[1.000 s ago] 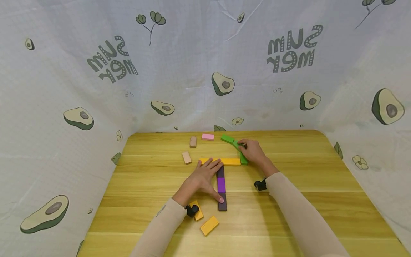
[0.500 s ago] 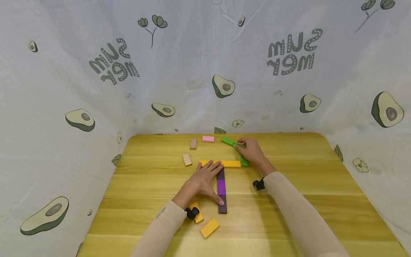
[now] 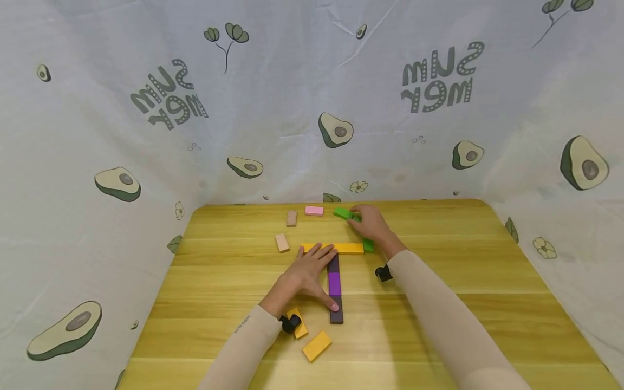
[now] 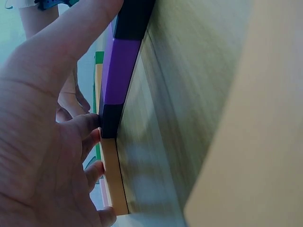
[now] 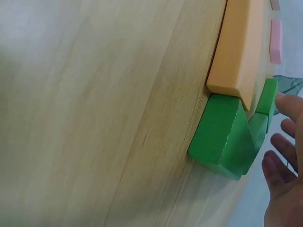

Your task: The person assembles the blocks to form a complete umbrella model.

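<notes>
My left hand point(image 3: 308, 273) lies spread with its fingers on the row of yellow blocks point(image 3: 350, 248) and its thumb on the lower dark block point(image 3: 336, 314). A purple block point(image 3: 334, 284) sits between two dark ones in that column. My right hand point(image 3: 372, 223) is over the bent line of green blocks, thumb and index finger around the meeting ends of the far green block point(image 3: 343, 213) and the middle one point(image 5: 258, 127). In the right wrist view its fingers are loosely bent, the thumb close to the far block. The near green block point(image 5: 217, 130) abuts the yellow row.
Two loose yellow blocks, one point(image 3: 317, 346) in front and another point(image 3: 298, 323) partly under the left wrist camera, lie on the wooden table point(image 3: 439, 325). A pink block point(image 3: 314, 210) and two tan blocks point(image 3: 282, 242) lie farther back. A patterned cloth point(image 3: 292, 97) hangs behind.
My right hand has slid left and away along the green blocks, from the middle one to its joint with the far one. The left hand stays on the yellow and dark blocks.
</notes>
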`<state>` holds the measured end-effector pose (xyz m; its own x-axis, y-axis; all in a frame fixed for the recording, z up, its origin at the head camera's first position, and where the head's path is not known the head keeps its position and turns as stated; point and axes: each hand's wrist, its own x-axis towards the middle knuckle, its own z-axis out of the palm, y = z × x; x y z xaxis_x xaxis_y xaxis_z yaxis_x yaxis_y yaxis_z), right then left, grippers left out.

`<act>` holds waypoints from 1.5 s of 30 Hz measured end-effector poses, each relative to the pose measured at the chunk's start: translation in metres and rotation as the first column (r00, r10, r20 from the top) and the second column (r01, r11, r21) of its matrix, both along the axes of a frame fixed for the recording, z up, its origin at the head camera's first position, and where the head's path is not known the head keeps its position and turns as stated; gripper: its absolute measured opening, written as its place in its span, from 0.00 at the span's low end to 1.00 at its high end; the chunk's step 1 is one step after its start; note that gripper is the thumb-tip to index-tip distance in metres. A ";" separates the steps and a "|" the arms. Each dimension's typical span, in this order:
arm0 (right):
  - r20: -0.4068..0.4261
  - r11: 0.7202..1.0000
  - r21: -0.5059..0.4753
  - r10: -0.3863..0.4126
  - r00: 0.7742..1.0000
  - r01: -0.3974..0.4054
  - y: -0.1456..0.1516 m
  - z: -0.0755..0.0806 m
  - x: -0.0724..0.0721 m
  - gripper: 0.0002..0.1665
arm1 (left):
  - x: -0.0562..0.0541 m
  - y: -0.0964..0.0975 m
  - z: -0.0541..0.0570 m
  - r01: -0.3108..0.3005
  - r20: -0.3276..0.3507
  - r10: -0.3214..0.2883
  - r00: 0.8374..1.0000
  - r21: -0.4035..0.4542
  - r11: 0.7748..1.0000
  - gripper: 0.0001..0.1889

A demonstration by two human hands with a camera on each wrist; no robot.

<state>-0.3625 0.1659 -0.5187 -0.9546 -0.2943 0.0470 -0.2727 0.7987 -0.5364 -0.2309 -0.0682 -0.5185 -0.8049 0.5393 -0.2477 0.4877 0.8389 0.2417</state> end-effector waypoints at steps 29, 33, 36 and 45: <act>-0.003 1.000 -0.012 -0.016 1.000 0.016 -0.013 -0.009 -0.012 0.26 | -0.002 0.000 -0.001 -0.012 0.004 0.012 1.000 -0.003 1.000 0.76; 0.000 1.000 -0.008 -0.021 1.000 0.021 -0.015 -0.010 -0.011 0.25 | -0.002 0.000 -0.003 -0.019 0.016 0.019 1.000 -0.004 1.000 0.76; -0.005 1.000 -0.013 -0.020 1.000 0.020 -0.015 -0.011 -0.011 0.23 | -0.002 0.000 -0.003 -0.019 0.021 0.019 1.000 -0.006 1.000 0.76; -0.031 0.998 -0.051 -0.024 0.999 0.022 -0.013 -0.012 -0.014 0.18 | -0.002 0.000 0.000 -0.016 0.015 0.016 1.000 -0.003 1.000 0.76</act>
<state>-0.3763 0.1527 -0.5308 -0.9588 -0.2690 0.0917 -0.2723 0.7770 -0.5675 -0.2326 -0.0678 -0.5187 -0.8093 0.5260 -0.2615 0.4709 0.8471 0.2465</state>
